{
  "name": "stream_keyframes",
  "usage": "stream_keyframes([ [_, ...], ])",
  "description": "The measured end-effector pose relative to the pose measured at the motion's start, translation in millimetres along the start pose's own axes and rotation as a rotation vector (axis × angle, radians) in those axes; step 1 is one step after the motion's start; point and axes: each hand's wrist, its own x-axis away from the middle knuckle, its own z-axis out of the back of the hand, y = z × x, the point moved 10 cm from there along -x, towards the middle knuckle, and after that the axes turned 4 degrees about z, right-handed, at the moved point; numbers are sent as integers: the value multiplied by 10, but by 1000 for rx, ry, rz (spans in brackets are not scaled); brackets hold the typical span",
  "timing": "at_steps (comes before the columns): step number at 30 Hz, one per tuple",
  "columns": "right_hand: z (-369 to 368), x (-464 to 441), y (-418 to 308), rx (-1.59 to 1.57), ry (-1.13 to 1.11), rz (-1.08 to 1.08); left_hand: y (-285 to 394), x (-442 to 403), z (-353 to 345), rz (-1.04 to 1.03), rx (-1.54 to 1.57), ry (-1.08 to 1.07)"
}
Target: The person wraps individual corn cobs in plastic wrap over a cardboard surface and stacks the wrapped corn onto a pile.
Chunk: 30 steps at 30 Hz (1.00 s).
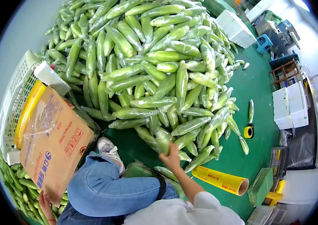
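My right hand (172,159) is closed around an ear of corn in its green husk (162,142), slightly blurred, at the front edge of a big heap of film-wrapped corn ears (159,71). At the lower left, my left hand (45,205) is beside the bottom corner of a printed cardboard sheet (55,142). Its fingers look stretched out, with nothing visible in them. Close to that hand lies a second pile of green corn ears (18,187), partly hidden by the cardboard and my leg.
A yellow film roll (221,181) lies right of me on the green floor. Left stands a white plastic crate (14,93) with another yellow roll (30,112). Black-and-yellow tape (248,131), a loose corn ear (251,110) and white foam boxes (290,107) are farther right.
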Motion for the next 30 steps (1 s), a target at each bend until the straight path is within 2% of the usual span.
stream_keyframes([
  [1,327,-173,-32,-75,199,14,35,49,7,10,-32,-2],
  [3,822,-640,221,-116,395,-221,10,53,9,10,16,-14],
  [4,1093,-916,203,-164,502,-158,-19,66,-5,12,42,-17],
  [5,1231,-1198,333,-187,529,-199,-17,68,-29,-5,83,-3],
  [7,1320,-1643,552,-31,419,-269,-31,43,-65,-31,153,25],
  [8,1309,-1724,593,35,350,-262,8,35,-114,-83,212,-46],
  [10,1241,-1905,612,166,217,-234,67,181,-161,-53,203,-23],
  [12,1224,-1808,558,214,239,-97,58,249,-133,-38,145,-69],
  [13,1212,-1695,520,236,252,-29,56,298,-85,-14,95,-20],
  [14,1259,-1414,324,240,394,53,75,377,-62,9,46,29],
  [16,901,-862,347,155,244,201,-2,428,7,40,5,91],
  [17,569,-521,467,198,60,142,-99,431,50,46,14,103],
  [18,163,-59,666,134,-333,31,-213,433,87,55,23,114],
  [19,-225,399,775,356,-701,102,-321,422,107,46,43,119],
  [20,-473,824,840,518,-845,345,-421,391,119,35,62,123],
  [21,-514,1157,894,657,-1001,251,-466,360,119,22,80,126],
  [22,-649,1336,1362,554,-936,19,-472,329,107,22,86,108],
  [25,-708,1367,1636,579,-918,-177,-453,261,3,15,147,82],
  [27,-751,1284,1606,489,-916,-137,-356,208,-10,-13,219,107],
  [29,-539,1098,1289,383,-835,-12,-125,269,-43,-42,72,101],
  [30,-267,932,1008,157,-609,85,-76,300,-18,-69,22,110],
])
